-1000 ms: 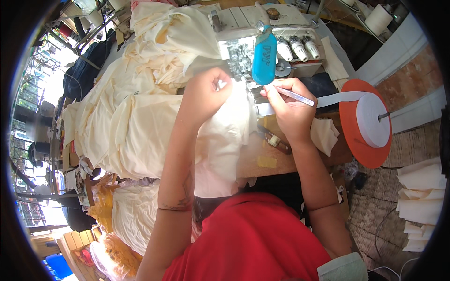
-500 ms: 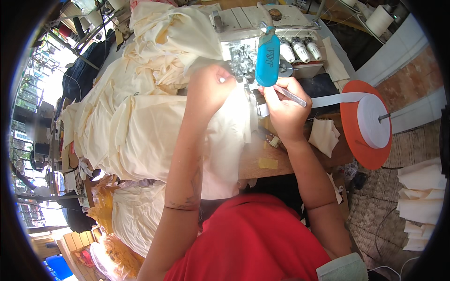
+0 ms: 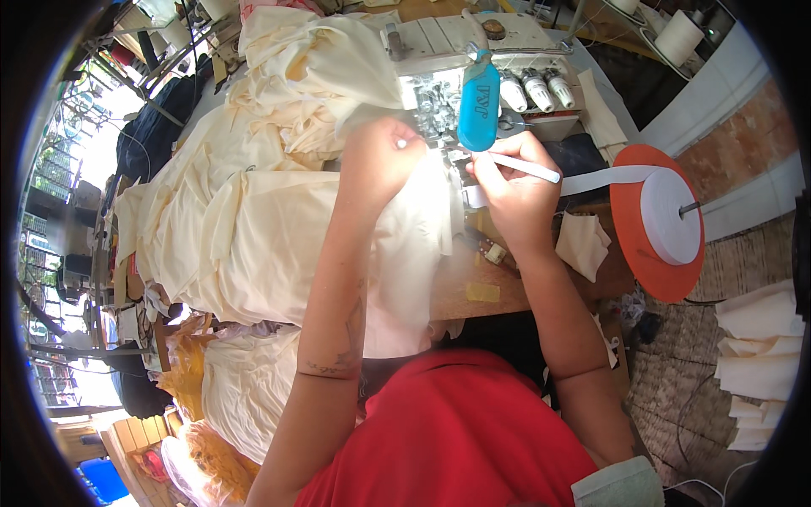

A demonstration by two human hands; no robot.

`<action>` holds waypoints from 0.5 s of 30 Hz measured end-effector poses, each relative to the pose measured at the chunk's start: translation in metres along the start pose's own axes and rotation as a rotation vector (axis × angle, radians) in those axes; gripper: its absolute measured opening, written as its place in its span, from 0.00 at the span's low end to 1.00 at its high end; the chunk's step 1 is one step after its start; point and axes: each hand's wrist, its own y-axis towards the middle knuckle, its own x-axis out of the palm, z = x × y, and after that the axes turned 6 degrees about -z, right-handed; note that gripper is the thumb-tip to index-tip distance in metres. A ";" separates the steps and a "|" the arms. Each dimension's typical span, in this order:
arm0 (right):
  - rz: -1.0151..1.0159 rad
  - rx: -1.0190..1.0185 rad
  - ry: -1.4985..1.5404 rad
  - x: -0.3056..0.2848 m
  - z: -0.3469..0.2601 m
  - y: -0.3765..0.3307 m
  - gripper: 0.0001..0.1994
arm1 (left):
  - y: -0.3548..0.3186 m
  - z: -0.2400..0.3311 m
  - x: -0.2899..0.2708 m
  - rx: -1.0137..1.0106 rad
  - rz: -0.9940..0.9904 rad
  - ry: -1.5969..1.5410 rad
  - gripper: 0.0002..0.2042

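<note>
My left hand [image 3: 380,160] is closed, fingers curled, on cream fabric [image 3: 405,232] at the left of the sewing machine's [image 3: 448,38] needle area. Glare washes out the cloth under its fingertips. In my right hand [image 3: 517,198] are slim metal tweezers [image 3: 532,168], pinched between thumb and fingers. Their tips point left toward the presser area and are hard to make out behind the blue hanging piece [image 3: 479,101]. A white tape [image 3: 604,178] runs from its roll [image 3: 663,220], passes behind my right hand and reaches the machine.
Large heaps of cream fabric [image 3: 245,228] cover the table's left side. At the right, an orange disc [image 3: 627,245] backs the tape roll. A small cream piece [image 3: 583,245] lies near my right forearm. Folded cream pieces [image 3: 760,363] are at the far right, above the floor.
The tweezers have turned slightly in my right hand and now catch bright light. The blue hanging piece has shifted a little left and up. My left hand stays nearly in place.
</note>
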 end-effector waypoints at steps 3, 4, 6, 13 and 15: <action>0.010 -0.058 0.008 0.000 -0.001 0.002 0.07 | 0.000 -0.005 0.002 0.045 0.017 -0.033 0.10; 0.018 -0.070 0.000 0.000 0.000 0.002 0.07 | 0.000 -0.006 0.003 0.067 0.026 -0.045 0.09; 0.034 -0.095 -0.016 0.000 0.003 0.003 0.07 | 0.000 -0.006 0.001 0.021 0.000 -0.009 0.11; 0.043 -0.011 0.043 -0.003 -0.003 0.003 0.08 | -0.002 0.005 -0.001 -0.036 -0.011 0.053 0.11; 0.011 0.033 0.062 -0.004 -0.006 0.003 0.08 | -0.001 0.003 0.000 -0.022 -0.001 0.046 0.11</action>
